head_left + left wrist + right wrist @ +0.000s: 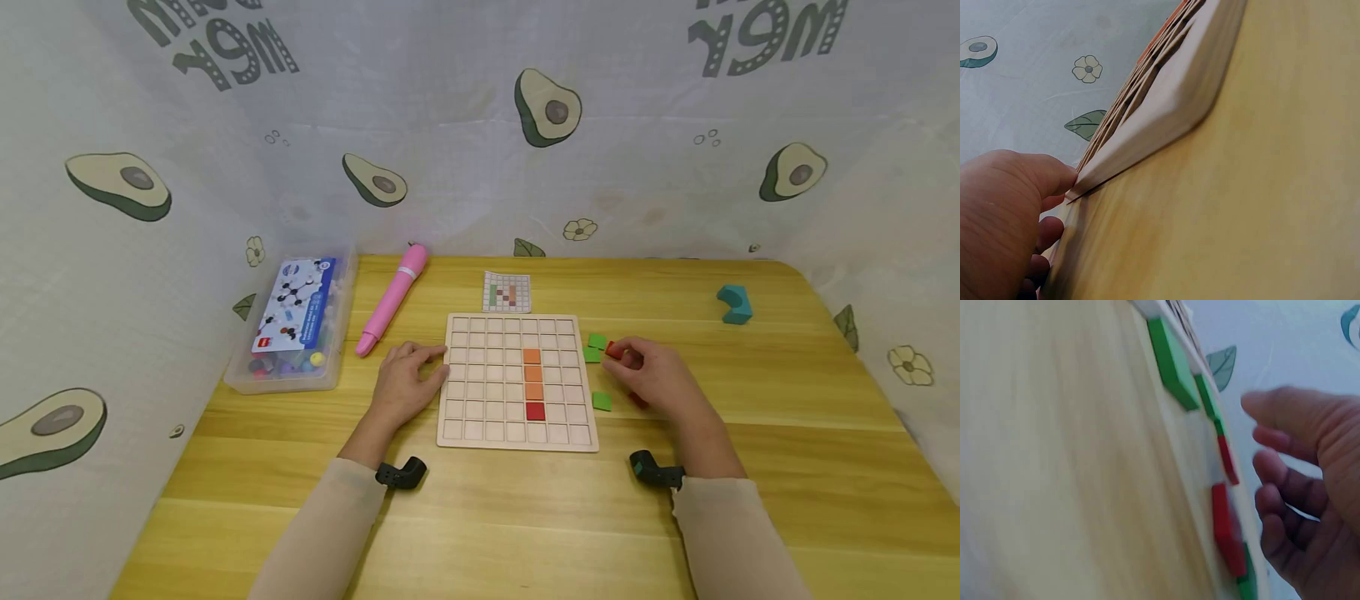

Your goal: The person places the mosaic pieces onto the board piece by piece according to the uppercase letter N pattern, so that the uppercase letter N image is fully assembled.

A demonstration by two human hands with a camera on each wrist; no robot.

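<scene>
Yellow-grained worktop (517,517) leaves me open room before the gridded board (497,392), whose left edge my left hand (405,385) touches with relaxed fingers. My right hand (654,372), fingers loosely curled, pinching nothing visible, is near a red tile (1227,460) right of the board: picking up, I judge, needing a narrow pinch clear of adjacent green tiles (592,355).

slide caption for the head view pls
Left hand touches a gridded board bearing three orange tiles and one red tile; right hand beside loose green tiles.
</scene>
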